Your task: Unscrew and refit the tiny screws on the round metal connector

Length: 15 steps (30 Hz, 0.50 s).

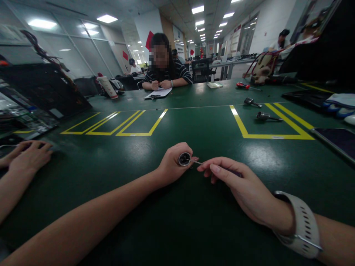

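Near the middle of the green table, my left hand [173,164] is closed around a hollow round metal part [184,159], its open end turned toward me. Small details show inside the dark opening, too small to name. My right hand [229,171], with a pale watch strap at the wrist, pinches a thin screwdriver [195,162] by its dark handle, mostly covered by the fingers. The slim shaft points left, and its tip reaches into the mouth of the metal part. Whether the tip touches anything inside, I cannot tell.
Two metal parts with cup-shaped heads and narrow stems, one nearer [264,116] and one farther [252,102], lie at right by yellow tape [277,136]. Behind them is a red-handled screwdriver [243,85]. Another person's hand [30,157] rests at left. Someone opposite leans over a clipboard [158,93].
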Motion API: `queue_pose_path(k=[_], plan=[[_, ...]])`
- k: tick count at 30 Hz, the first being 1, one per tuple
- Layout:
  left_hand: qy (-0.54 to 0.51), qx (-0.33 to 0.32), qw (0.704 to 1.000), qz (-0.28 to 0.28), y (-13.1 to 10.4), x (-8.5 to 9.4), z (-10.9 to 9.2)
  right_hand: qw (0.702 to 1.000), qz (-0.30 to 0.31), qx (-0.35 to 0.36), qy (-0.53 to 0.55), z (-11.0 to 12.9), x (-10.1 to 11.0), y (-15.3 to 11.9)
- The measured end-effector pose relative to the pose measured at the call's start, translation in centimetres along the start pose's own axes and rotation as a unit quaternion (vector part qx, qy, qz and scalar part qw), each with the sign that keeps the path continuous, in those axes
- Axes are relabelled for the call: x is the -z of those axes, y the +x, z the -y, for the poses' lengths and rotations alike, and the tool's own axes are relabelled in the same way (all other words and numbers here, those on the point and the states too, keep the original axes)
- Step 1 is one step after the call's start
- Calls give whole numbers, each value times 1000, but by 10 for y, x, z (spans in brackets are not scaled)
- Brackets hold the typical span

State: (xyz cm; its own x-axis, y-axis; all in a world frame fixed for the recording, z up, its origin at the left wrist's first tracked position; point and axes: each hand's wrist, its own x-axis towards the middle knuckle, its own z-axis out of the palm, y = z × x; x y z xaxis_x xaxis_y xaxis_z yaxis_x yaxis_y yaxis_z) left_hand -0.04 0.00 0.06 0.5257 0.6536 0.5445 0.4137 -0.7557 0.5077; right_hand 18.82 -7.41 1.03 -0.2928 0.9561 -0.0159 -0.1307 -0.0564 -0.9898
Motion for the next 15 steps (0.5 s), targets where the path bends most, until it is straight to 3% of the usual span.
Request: queue_pose_path(k=[6, 15], plan=[[36, 2, 999, -7, 1, -1, -1, 1000, 6, -11, -29, -2, 2, 1], [-30, 2, 999, 15, 1, 1, -1, 1000, 10, -8, 16, 0, 1, 0]])
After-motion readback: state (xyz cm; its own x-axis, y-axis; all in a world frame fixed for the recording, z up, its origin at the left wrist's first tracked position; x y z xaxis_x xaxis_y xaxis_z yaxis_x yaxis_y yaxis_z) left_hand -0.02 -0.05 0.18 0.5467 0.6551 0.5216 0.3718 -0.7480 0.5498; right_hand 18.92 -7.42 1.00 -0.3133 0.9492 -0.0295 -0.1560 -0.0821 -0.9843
